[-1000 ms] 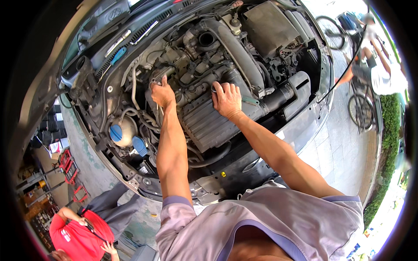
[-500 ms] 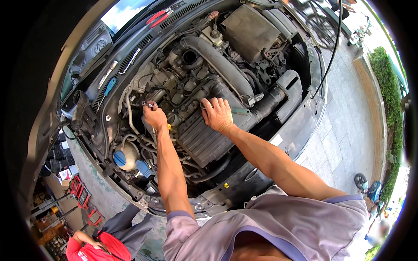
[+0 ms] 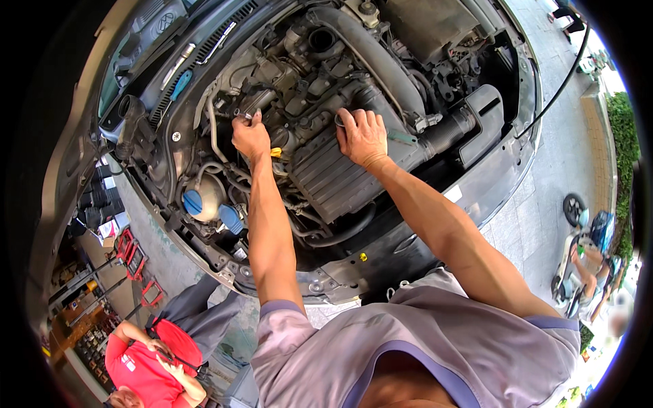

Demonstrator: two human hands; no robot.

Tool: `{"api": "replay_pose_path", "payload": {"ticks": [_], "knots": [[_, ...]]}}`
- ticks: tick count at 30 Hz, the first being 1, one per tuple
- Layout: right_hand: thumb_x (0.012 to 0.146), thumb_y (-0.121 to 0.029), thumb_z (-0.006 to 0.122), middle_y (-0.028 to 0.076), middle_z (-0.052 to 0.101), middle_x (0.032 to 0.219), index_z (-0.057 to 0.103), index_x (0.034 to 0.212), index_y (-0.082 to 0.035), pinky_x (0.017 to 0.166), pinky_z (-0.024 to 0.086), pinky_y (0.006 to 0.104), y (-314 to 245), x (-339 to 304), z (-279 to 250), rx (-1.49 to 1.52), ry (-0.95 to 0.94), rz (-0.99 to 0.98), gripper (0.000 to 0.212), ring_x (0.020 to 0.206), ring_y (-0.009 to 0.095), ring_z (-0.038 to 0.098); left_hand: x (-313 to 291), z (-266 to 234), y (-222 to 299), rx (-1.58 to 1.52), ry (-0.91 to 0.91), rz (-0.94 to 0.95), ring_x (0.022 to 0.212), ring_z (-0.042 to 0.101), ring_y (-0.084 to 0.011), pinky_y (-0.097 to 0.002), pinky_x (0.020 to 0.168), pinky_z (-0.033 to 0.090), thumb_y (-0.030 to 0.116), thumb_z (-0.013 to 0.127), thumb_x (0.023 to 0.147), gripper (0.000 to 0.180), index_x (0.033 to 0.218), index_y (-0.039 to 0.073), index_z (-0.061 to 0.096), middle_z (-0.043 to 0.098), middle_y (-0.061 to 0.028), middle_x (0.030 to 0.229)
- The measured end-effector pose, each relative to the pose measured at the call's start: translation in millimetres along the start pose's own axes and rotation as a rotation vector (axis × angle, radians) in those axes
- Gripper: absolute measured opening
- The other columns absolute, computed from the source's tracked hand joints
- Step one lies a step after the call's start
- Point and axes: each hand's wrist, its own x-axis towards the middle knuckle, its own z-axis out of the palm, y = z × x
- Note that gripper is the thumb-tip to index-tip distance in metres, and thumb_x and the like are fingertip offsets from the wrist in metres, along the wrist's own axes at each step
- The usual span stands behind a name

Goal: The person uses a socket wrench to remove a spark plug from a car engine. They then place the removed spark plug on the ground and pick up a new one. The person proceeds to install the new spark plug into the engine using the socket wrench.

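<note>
My left hand is closed at the left side of the engine, with the thumb up. A small shiny metal piece shows at its fingertips; its kind is hard to tell. My right hand lies over the back edge of the ribbed black engine cover, its fingers curled down and their tips partly hidden. Between the hands, nearer my left, is a yellow dipstick handle. A thick black air pipe runs behind the right hand, beside a round open port.
At left stand a coolant tank and a blue filler cap. A blue-handled tool and a silver tool lie by the windscreen. A person in a red shirt is at lower left; a scooter is at right.
The view has shifted, so the engine sits higher and further right, and the red-handled pliers have left the picture. Both hands keep their places. The person in red has raised both hands.
</note>
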Motion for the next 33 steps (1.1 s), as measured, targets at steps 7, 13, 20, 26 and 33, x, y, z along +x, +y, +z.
{"api": "replay_pose_path", "payload": {"ticks": [7,13,20,26,33], "knots": [[0.078,-0.021,0.068,0.007,0.054,0.090,0.057,0.115,-0.014,0.072,0.040,0.0374,2.7,-4.9,1.0,-0.010,-0.054,0.019,0.040,0.082,0.026,0.052,2.8,4.5,-5.8,-0.641,-0.130,0.055,0.110,0.062,-0.0230,-0.0317,0.092,0.047,0.001,0.054,0.094,0.032,0.125,-0.005,0.053,0.062,-0.0186,0.120],[0.074,-0.020,0.070,0.006,0.050,0.081,0.058,0.112,-0.015,0.065,0.039,0.0374,4.6,-1.0,3.7,0.020,0.013,-0.007,0.040,0.076,0.026,0.050,20.1,7.2,-27.6,-0.478,-0.283,0.027,0.089,0.067,-0.0180,-0.0292,0.079,0.050,0.001,0.060,0.090,0.015,0.103,-0.007,0.061,0.069,-0.0119,0.097],[0.073,-0.020,0.071,0.005,0.050,0.081,0.059,0.112,-0.015,0.065,0.039,0.0372,6.5,-3.8,3.4,0.009,-0.002,0.017,0.041,0.076,0.025,0.050,3.6,-1.7,5.2,0.177,0.087,0.078,0.061,0.066,-0.0288,-0.0381,0.058,0.051,0.032,0.078,0.080,0.039,0.085,-0.004,0.063,0.068,-0.0124,0.069],[0.073,-0.020,0.071,0.006,0.050,0.082,0.059,0.114,-0.015,0.066,0.039,0.0371,3.8,-3.7,5.1,0.022,-0.029,0.023,0.043,0.076,0.025,0.050,16.8,12.4,0.1,-0.446,-0.181,0.002,0.087,0.067,-0.0264,-0.0348,0.078,0.052,0.020,0.062,0.093,0.025,0.103,-0.003,0.061,0.068,-0.0153,0.096],[0.073,-0.019,0.071,0.005,0.050,0.081,0.059,0.113,-0.015,0.065,0.039,0.0368,5.4,-3.2,6.3,0.006,0.010,0.015,0.043,0.075,0.025,0.050,14.8,-1.3,-20.5,-0.512,-0.340,-0.002,0.094,0.066,-0.0184,-0.0281,0.084,0.051,-0.005,0.056,0.091,0.016,0.107,-0.006,0.059,0.068,-0.0126,0.102]]}}
